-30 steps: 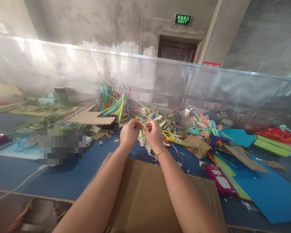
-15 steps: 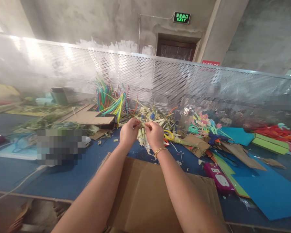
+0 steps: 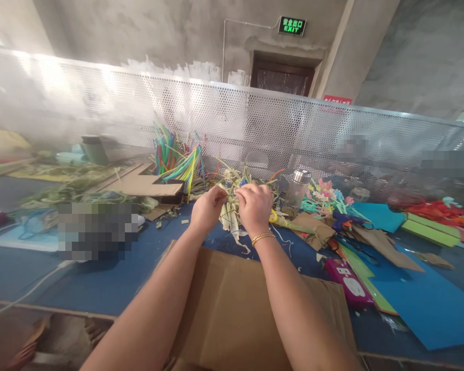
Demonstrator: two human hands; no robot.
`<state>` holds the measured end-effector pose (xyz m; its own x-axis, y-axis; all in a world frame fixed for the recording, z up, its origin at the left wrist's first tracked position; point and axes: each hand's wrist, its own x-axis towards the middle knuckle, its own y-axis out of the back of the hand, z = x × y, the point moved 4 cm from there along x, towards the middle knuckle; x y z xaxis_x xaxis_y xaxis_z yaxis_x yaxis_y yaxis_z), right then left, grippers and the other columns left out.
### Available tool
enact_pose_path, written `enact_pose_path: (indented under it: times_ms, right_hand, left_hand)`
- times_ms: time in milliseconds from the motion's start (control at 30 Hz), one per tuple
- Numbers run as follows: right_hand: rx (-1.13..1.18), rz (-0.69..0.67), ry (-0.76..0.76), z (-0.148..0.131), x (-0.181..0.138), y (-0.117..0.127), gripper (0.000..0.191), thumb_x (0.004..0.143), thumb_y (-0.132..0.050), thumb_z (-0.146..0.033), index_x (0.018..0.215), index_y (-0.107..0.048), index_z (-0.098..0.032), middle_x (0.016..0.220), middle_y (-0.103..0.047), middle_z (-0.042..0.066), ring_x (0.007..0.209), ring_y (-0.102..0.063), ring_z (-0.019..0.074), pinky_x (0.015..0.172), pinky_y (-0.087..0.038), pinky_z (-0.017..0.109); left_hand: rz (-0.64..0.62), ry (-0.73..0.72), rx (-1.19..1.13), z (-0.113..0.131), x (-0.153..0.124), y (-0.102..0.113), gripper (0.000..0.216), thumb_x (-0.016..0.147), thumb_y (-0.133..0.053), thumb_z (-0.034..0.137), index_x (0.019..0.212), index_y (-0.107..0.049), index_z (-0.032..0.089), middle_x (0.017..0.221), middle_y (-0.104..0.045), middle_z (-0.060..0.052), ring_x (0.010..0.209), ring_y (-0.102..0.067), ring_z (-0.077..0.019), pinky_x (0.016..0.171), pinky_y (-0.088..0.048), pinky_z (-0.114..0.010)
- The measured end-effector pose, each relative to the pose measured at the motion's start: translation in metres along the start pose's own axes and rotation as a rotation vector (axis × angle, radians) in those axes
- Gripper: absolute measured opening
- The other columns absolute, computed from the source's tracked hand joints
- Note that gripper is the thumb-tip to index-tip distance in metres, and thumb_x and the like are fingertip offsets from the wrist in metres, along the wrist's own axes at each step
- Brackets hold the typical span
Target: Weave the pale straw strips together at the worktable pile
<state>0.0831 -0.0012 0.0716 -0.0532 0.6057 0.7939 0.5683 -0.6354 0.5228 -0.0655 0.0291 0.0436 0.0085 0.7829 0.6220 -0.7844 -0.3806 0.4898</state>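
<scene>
My left hand [image 3: 208,210] is closed in a pinch, its fingertips on what looks like a small pale green strip, mostly covered by the fingers. Just to its right, my right hand [image 3: 255,207] has its thumb and fingers bent together; whatever lies in that pinch is too small to make out. A gap separates the two sets of fingertips. Behind and below them spreads a heap of pale, dry-looking leafy strips [image 3: 229,217]. The yellow handle [image 3: 273,216] of a tool shows beside my right hand, partly covered by it.
Brown cardboard [image 3: 232,309] lies under my forearms. Colourful pipe-cleaner-like stems [image 3: 166,154] stand behind to the left. A clear bottle [image 3: 297,188], a purple case [image 3: 348,282] and blue sheets [image 3: 429,304] are on the right. Perforated metal panel [image 3: 201,113] runs along the back.
My right hand has moved a little right and up, away from the left, and its fingers have turned over the heap. My left hand stays almost where it was.
</scene>
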Motion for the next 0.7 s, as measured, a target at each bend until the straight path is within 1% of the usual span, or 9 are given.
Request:
enact_pose_path:
  times_ms: [67,133,233,333,433,533,633,700]
  right_hand:
    - [-0.100,-0.031,0.030,0.001,0.002,0.005,0.020,0.090,-0.051,-0.026,0.084,-0.071,-0.027,0.097,-0.071,0.004,0.104,-0.050,0.0246,0.097,-0.025,0.045]
    - [-0.128,-0.104,0.047,0.005,0.001,0.001,0.022,0.089,-0.052,-0.025,0.079,-0.071,-0.027,0.087,-0.071,0.003,0.098,-0.051,0.0234,0.097,-0.021,0.047]
    - [-0.069,-0.181,0.034,0.011,0.000,-0.012,0.016,0.087,-0.056,-0.026,0.081,-0.071,-0.028,0.083,-0.071,0.002,0.088,-0.056,0.0205,0.094,-0.025,0.042]
    - [0.012,-0.164,-0.018,0.017,0.001,-0.019,0.017,0.088,-0.055,-0.029,0.088,-0.071,-0.027,0.085,-0.072,0.002,0.086,-0.059,0.0193,0.089,-0.030,0.038]
    - [0.083,-0.115,-0.109,0.026,0.002,-0.021,0.022,0.088,-0.053,-0.036,0.085,-0.072,-0.025,0.084,-0.071,0.004,0.084,-0.060,0.0185,0.084,-0.036,0.034]
    - [0.262,-0.108,-0.238,0.036,0.002,-0.027,0.024,0.080,-0.062,-0.043,0.081,-0.072,-0.022,0.079,-0.069,0.003,0.077,-0.060,0.0171,0.075,-0.040,0.030]
    - [0.593,-0.143,-0.401,0.045,-0.001,-0.039,0.025,0.072,-0.066,-0.044,0.076,-0.069,-0.019,0.071,-0.066,0.001,0.067,-0.058,0.0144,0.067,-0.043,0.027]
    - [0.807,-0.128,-0.476,0.047,-0.002,-0.045,0.025,0.069,-0.066,-0.042,0.073,-0.066,-0.018,0.068,-0.065,0.000,0.064,-0.056,0.0131,0.066,-0.044,0.026]
  left_hand:
    - [-0.009,0.010,-0.030,-0.003,0.001,-0.001,0.015,0.080,-0.056,0.025,0.094,-0.060,0.024,0.090,-0.071,-0.003,0.086,-0.065,-0.0192,0.071,-0.044,-0.027]
    - [0.008,0.041,-0.095,-0.007,0.002,-0.002,0.016,0.079,-0.057,0.027,0.094,-0.060,0.023,0.090,-0.071,-0.003,0.087,-0.065,-0.0193,0.073,-0.045,-0.027]
    - [0.032,0.095,-0.257,-0.013,0.004,-0.006,0.018,0.077,-0.059,0.029,0.093,-0.060,0.021,0.088,-0.071,-0.004,0.083,-0.066,-0.0183,0.072,-0.047,-0.027]
    - [-0.010,0.122,-0.377,-0.016,0.005,-0.013,0.020,0.076,-0.061,0.032,0.091,-0.062,0.019,0.084,-0.071,-0.004,0.078,-0.065,-0.0177,0.070,-0.047,-0.027]
    - [-0.062,0.103,-0.370,-0.014,0.004,-0.016,0.022,0.076,-0.061,0.035,0.090,-0.065,0.019,0.083,-0.071,-0.004,0.078,-0.064,-0.0176,0.071,-0.046,-0.027]
    - [-0.113,0.065,-0.320,-0.008,0.002,-0.016,0.022,0.075,-0.061,0.034,0.090,-0.068,0.019,0.084,-0.071,-0.003,0.078,-0.063,-0.0177,0.071,-0.046,-0.027]
    - [-0.170,0.042,-0.296,0.000,0.001,-0.014,0.024,0.075,-0.060,0.033,0.092,-0.070,0.019,0.084,-0.070,-0.003,0.078,-0.062,-0.0179,0.072,-0.045,-0.027]
    - [-0.209,0.035,-0.297,0.004,0.001,-0.014,0.025,0.075,-0.058,0.031,0.093,-0.070,0.019,0.086,-0.070,-0.004,0.079,-0.061,-0.0179,0.073,-0.045,-0.028]
